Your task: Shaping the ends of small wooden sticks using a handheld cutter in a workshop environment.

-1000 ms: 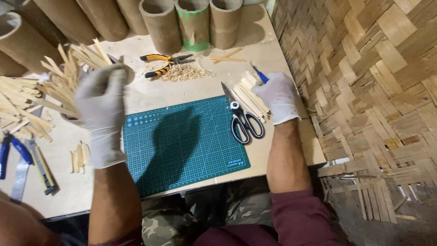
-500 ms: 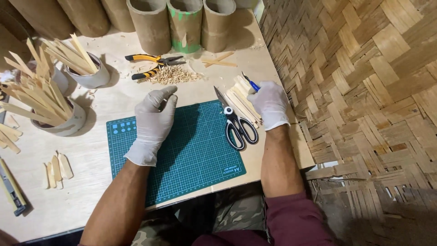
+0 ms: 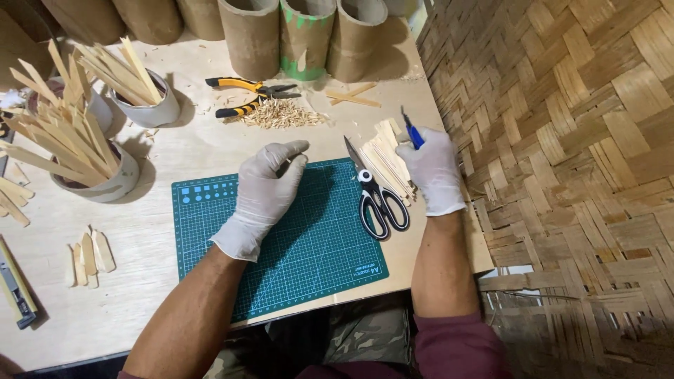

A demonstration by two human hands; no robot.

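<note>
Right of the green cutting mat, your right hand grips a blue-handled knife over thin bamboo strips: light, stiff, splintery; pinch them mid-length. Your left hand rests loosely curled, empty, on the mat.

Blue-handled knife upright beside bamboo strips

Likely a bamboo craft workshop: cutting mat, pliers, cups of bamboo strips, woven panel.

Cutting mat at table centre. Scissors on its right edge, strips just right; pliers behind it; cups to its left.
</note>
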